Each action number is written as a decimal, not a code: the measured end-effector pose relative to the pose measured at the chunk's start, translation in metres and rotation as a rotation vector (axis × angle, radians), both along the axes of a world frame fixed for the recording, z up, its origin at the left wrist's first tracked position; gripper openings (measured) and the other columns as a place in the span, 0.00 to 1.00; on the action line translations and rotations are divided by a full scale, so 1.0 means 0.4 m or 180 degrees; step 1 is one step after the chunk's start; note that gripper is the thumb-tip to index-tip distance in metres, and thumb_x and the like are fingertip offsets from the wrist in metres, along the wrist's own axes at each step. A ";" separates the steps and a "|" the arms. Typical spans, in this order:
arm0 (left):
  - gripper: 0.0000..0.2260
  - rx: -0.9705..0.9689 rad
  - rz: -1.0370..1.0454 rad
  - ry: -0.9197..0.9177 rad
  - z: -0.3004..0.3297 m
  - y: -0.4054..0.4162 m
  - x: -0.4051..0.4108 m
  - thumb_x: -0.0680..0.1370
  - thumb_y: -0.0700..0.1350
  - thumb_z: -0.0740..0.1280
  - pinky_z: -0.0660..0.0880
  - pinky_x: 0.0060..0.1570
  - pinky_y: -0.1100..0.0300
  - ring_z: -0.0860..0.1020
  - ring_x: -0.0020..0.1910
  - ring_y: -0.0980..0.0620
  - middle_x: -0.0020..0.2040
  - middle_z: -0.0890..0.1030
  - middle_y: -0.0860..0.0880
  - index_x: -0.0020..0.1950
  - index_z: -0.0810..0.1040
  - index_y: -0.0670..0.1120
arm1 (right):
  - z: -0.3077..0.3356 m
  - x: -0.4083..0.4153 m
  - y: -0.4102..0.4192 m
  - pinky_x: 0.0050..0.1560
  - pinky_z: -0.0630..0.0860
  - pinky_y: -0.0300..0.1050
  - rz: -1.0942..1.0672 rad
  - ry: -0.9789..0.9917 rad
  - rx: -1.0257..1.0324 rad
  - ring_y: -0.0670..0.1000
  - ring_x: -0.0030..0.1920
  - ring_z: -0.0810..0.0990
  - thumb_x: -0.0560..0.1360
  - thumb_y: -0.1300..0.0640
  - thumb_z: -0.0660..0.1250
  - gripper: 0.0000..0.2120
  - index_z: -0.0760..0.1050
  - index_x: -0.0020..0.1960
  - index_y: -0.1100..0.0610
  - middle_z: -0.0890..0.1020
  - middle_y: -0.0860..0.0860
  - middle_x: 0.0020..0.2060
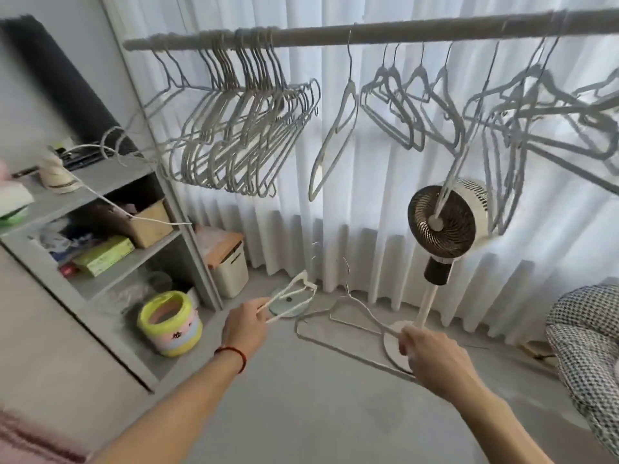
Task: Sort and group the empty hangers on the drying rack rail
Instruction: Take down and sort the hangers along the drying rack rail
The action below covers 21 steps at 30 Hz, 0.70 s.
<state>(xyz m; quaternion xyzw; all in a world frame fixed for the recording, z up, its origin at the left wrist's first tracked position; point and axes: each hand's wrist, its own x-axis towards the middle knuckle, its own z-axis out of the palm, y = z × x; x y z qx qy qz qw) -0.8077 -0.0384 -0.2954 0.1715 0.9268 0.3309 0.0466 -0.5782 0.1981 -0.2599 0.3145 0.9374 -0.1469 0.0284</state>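
Observation:
A grey rail [368, 33] runs across the top. A tight bunch of grey hangers [241, 135] hangs at its left end. One single hanger [335, 135] hangs in the middle, and looser, tangled hangers [502, 122] spread to the right. Low in front, my left hand [246, 324] pinches a small white hanger [294, 293] by one end. My right hand [432, 356] grips a larger grey hanger [338, 324] by its shoulder, its hook pointing up. Both held hangers are well below the rail.
A grey shelf unit [110, 209] with boxes and a cable stands at the left. A yellow-rimmed tub [170, 323] and a white bin [229, 269] sit on the floor. A standing fan [442, 222] is under the right hangers. Checked fabric [589, 349] lies far right.

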 end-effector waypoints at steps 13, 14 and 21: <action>0.12 0.1325 -0.1052 -0.2005 0.030 -0.238 0.088 0.83 0.38 0.63 0.68 0.22 0.62 0.71 0.22 0.50 0.41 0.84 0.40 0.53 0.87 0.46 | -0.072 0.050 0.029 0.35 0.73 0.56 0.0628 0.1021 -0.0791 0.52 0.27 0.72 0.79 0.34 0.60 0.31 0.76 0.34 0.60 0.76 0.52 0.24; 0.11 0.1435 -0.1065 -0.2105 0.033 -0.245 0.092 0.83 0.40 0.64 0.63 0.21 0.63 0.66 0.22 0.52 0.41 0.83 0.40 0.53 0.87 0.46 | -0.074 0.046 0.024 0.37 0.73 0.58 0.0623 0.0987 -0.0745 0.52 0.27 0.72 0.79 0.33 0.58 0.32 0.76 0.34 0.59 0.76 0.52 0.24; 0.10 0.1457 -0.1324 -0.1717 0.090 -0.275 0.079 0.81 0.49 0.67 0.58 0.21 0.64 0.61 0.23 0.54 0.40 0.81 0.42 0.55 0.86 0.48 | 0.012 -0.041 -0.041 0.48 0.76 0.47 0.0738 0.1175 0.0168 0.47 0.48 0.80 0.78 0.32 0.57 0.23 0.78 0.58 0.48 0.79 0.43 0.51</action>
